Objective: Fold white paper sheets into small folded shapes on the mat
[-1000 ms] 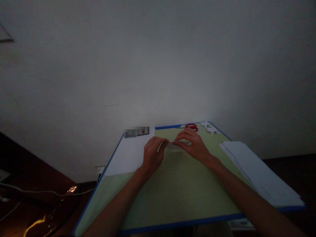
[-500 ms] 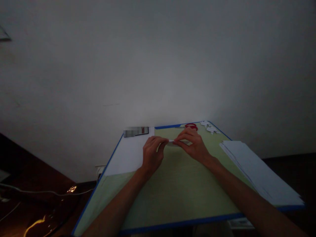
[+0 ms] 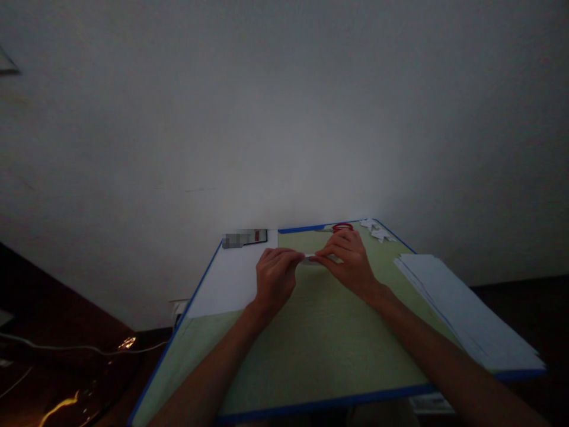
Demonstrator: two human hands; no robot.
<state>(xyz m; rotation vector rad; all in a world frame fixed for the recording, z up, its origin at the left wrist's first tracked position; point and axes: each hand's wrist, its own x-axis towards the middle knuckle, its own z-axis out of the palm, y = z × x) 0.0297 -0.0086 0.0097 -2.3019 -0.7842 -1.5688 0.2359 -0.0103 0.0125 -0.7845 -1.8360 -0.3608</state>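
Note:
A small white piece of paper (image 3: 309, 257) is pinched between my two hands above the far half of the green tabletop (image 3: 320, 332). My left hand (image 3: 276, 276) grips its left end between thumb and fingers. On the other end, the thumb and forefinger of my right hand (image 3: 349, 261) are closed. Most of the paper is hidden behind the fingers, so its folds cannot be made out. Red-handled scissors (image 3: 342, 228) lie just beyond my right hand.
A phone (image 3: 249, 238) rests on a white sheet (image 3: 222, 287) at the far left. Several folded paper pieces (image 3: 381, 235) sit in the far right corner. A stack of white paper (image 3: 466, 308) lies along the right edge. Behind the table rises a wall (image 3: 284, 118).
Both hands keep their pinch on the paper. My left fingers have curled in slightly and the hands have dipped a little; everything else stays put.

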